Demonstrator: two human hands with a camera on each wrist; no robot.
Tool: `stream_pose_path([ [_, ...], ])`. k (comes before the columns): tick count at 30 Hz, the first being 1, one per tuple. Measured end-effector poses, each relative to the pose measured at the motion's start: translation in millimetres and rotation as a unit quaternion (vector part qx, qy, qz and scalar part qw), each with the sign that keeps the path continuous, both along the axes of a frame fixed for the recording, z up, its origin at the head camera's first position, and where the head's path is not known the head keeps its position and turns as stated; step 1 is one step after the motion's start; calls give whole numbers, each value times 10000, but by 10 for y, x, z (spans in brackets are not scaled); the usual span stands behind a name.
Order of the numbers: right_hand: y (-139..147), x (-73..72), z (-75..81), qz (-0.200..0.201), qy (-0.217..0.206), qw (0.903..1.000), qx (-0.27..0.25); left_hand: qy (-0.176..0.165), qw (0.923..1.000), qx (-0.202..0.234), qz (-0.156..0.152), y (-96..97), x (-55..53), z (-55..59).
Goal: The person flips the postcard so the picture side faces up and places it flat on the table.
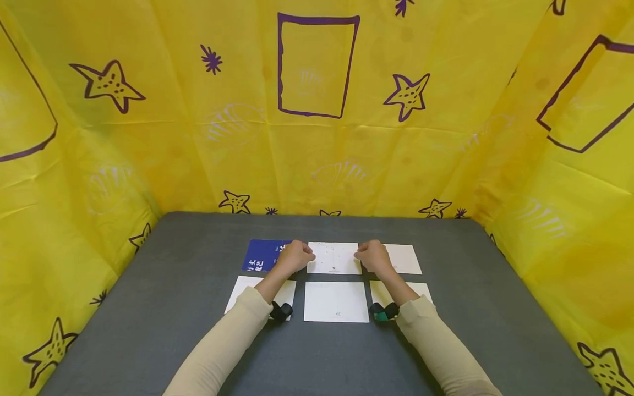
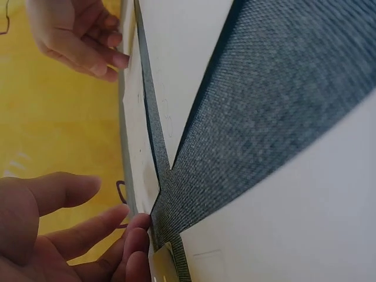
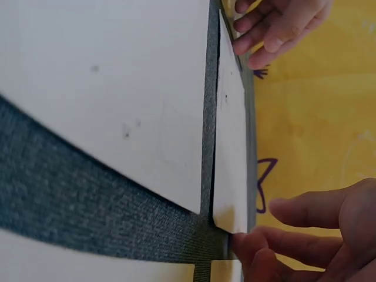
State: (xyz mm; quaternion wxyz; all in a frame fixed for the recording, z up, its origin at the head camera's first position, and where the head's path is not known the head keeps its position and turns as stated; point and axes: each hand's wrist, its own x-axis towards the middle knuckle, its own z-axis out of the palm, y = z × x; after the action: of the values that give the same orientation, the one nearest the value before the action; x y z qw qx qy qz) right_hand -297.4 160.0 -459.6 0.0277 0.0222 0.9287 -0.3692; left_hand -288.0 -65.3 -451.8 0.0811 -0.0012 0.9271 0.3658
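A white card [image 1: 334, 258] with a small printed mark lies flat in the middle of the far row on the dark table. My left hand [image 1: 295, 256] is at its left edge, and the left wrist view shows the fingertips [image 2: 140, 221] touching near a corner with the thumb held apart. On the opposite side, my right hand [image 1: 373, 256] has its index fingertip [image 3: 239, 241] against the card's near corner. That thumb [image 3: 282, 210] also stands away from the fingers. Neither hand curls round the card. My left hand partly covers a blue card [image 1: 262, 256] with white lettering.
Another white card [image 1: 406, 259] ends the far row at right. The near row holds a left card [image 1: 241, 289], a middle card [image 1: 335, 301] and a right card [image 1: 422, 289], the outer two partly under my wrists. Yellow patterned cloth [image 1: 317, 143] surrounds the grey table [image 1: 148, 330].
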Motion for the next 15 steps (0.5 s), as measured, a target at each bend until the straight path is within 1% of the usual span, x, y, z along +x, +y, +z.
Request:
stream_pose_path([
  [3,23,-12,-34,-44,-23,9996,-266,-95,9999,79,61,2,5,-13],
  [5,36,-20,-52,-63,-109,9990,-425,-127,9998,99,84,2,1,-27],
  [15,63,-40,-64,44,-198,9985,-506,-31,9997,236,-17,-23,-39,-89],
])
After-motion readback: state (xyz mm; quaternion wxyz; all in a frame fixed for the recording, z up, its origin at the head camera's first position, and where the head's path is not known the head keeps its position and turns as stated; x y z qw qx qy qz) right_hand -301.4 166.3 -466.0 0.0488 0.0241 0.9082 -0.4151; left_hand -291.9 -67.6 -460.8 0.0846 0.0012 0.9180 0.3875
